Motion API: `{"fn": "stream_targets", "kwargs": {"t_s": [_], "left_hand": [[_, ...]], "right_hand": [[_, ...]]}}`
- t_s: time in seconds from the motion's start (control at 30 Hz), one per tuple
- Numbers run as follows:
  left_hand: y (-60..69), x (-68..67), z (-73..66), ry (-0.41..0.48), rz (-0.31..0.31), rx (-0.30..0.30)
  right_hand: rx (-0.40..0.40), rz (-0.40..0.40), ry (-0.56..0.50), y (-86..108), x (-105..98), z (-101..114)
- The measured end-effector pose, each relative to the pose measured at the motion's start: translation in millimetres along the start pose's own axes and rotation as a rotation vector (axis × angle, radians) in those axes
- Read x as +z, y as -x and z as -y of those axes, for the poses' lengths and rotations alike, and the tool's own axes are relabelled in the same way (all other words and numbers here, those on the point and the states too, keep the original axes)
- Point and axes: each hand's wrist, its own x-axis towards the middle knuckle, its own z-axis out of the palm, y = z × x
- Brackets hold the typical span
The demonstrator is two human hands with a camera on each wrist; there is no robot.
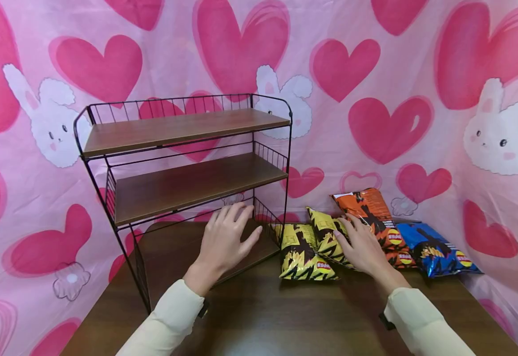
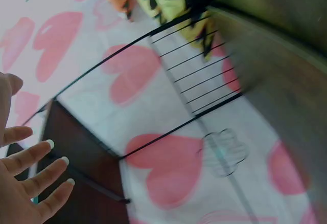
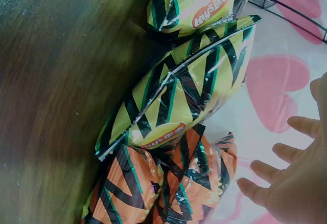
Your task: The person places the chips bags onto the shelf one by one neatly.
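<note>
My left hand (image 1: 225, 237) is held in front of the lower part of a three-tier rack (image 1: 196, 185) with brown boards and black wire sides. Its fingers are spread and hold nothing, as the left wrist view also shows. My right hand (image 1: 363, 244) hovers over a tilted yellow chip bag (image 1: 324, 230), fingers loosely extended; in the right wrist view they stand apart from the bags. Another yellow chip bag (image 1: 301, 252) lies to the left, beside the rack. Orange chip bags (image 1: 366, 202) are stacked behind my right hand, and a blue chip bag (image 1: 441, 247) lies at the right.
A brown wooden table (image 1: 294, 316) carries the rack and the bags. Behind it hangs a pink cloth (image 1: 317, 148) with hearts and rabbits. The rack's right front post (image 1: 286, 198) stands close to the left yellow bag.
</note>
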Motion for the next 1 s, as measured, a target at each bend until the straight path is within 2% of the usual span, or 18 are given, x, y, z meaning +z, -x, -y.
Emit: {"fn": "stream_targets", "kwargs": {"t_s": [0.1, 0.2, 0.4, 0.5, 0.6, 0.73, 0.87, 0.93, 1.0], "left_hand": [[-8.0, -20.6, -0.3, 0.027, -0.054, 0.03], [-16.8, -44.1, 0.5, 0.016, -0.107, 0.066], [-34.2, -96.8, 9.5, -0.08, -0.25, 0.159], [-42.8, -121.9, 17.8, -0.122, -0.327, 0.164], [-49.3, -145.1, 28.5, -0.178, -0.386, 0.122], [-52.0, -171.9, 43.0, -0.266, -0.452, 0.006], [-50.3, -191.6, 57.5, -0.303, -0.503, -0.147], [-48.9, -199.0, 64.7, -0.318, -0.503, -0.214], [-48.1, -204.2, 71.4, -0.325, -0.497, -0.256]], "right_hand": [[0.002, 0.003, -0.027, -1.1, 1, -3], [0.008, 0.001, -0.043, -2.3, 2, -6], [0.02, 0.019, -0.092, -5.8, 4, -6], [0.027, 0.036, -0.116, -9.1, 6, -8], [0.023, 0.051, -0.123, -13.6, 9, -11], [0.004, 0.081, -0.123, -19.5, 15, -14], [-0.018, 0.125, -0.134, -22.8, 21, -12], [-0.023, 0.141, -0.136, -24.1, 23, -10], [-0.031, 0.15, -0.127, -26.2, 26, -9]]}}
